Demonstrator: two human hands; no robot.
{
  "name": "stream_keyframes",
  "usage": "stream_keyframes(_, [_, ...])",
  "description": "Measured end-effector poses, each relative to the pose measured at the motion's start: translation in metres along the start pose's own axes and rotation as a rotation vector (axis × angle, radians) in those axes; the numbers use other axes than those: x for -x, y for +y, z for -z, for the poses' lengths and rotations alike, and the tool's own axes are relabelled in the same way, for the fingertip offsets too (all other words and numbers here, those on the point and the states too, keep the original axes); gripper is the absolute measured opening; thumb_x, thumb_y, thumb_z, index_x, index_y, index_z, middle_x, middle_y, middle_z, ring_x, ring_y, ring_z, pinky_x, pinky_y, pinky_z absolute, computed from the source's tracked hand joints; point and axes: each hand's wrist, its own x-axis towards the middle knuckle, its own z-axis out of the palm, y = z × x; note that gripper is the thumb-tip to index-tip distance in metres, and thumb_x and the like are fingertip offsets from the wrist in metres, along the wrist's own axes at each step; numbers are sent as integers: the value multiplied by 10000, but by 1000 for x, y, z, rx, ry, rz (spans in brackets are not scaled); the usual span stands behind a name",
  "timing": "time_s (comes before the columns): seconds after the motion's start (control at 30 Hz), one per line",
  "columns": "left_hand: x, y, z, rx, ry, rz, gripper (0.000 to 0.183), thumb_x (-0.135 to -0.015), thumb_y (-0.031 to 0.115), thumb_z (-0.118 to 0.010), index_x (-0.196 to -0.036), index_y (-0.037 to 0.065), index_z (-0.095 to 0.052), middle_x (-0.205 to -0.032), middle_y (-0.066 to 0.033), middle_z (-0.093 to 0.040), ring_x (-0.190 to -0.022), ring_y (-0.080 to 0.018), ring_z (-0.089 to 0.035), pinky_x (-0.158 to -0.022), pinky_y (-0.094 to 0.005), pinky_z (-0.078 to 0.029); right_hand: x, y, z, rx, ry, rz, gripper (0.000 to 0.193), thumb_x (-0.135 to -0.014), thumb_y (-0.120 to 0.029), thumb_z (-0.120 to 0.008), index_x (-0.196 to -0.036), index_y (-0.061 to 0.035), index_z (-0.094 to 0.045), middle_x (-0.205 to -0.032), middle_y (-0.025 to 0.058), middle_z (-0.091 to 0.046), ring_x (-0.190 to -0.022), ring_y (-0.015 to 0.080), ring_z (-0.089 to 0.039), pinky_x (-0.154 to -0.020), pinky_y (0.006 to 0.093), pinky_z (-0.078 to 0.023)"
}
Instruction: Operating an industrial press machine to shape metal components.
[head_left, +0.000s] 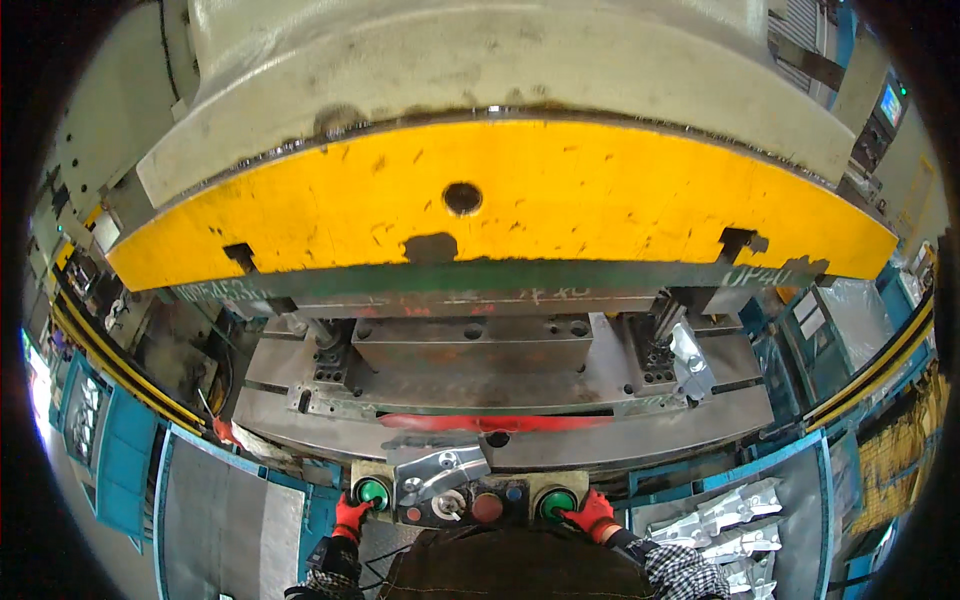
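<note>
My left hand (351, 518), in a red glove, reaches to the left green push button (371, 493) with its fingers stretched onto the rim. At the right green push button (553, 503), my right hand (593, 516) rests in a matching glove, a finger extended over the button's edge. Neither hand holds anything. Between them is a control panel (420, 512) with a red button (487, 508) and a switch. A shiny stamped metal part (440, 472) lies across the panel's upper edge. Ahead, the press die (470, 350) stands below a yellow ram plate (580, 195), with a gap between.
Another stamped part (691, 362) leans by the die's right guide post. Several stamped parts lie in the right bin (824, 520). A grey-topped table (215, 510) stands at left. Yellow-black bars (120, 360) flank the press. A red strip (495, 423) runs along the die's front.
</note>
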Motion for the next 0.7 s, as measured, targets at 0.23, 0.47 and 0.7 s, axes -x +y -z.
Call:
stream_keyframes(0.23, [-1,-9,5,-93,30,87,883,-590,209,-1003,-1321,-50,-580,-1207,-131,-700,-1050,-235,-672,-933,-384,-552,-3,3,-6,2,40,59,1167,-604,-804,-799,-1390,7,-502,-1328,273,-603,-1232,428,-609,-1006,529,-509])
stream_keyframes(0.47, [-50,80,38,-814,-543,164,887,-700,521,-909,-1312,-51,-618,-1155,-178,-735,-1028,-266,-701,-918,-380,-553,-18,22,-21,-60,15,84,1222,-586,-833,-790,-1415,16,-495,-1350,281,-594,-1262,430,-591,-1045,508,-492])
stream_keyframes(0.7, [-58,418,-23,-281,-741,-619,450,-904,262,-764,-1255,-10,-695,-1138,-109,-748,-1052,-181,-669,-956,-348,-510,-22,33,-29,-158,15,160,1211,-599,-800,-806,-1456,-10,-478,-1388,296,-572,-1292,435,-570,-1069,494,-481])
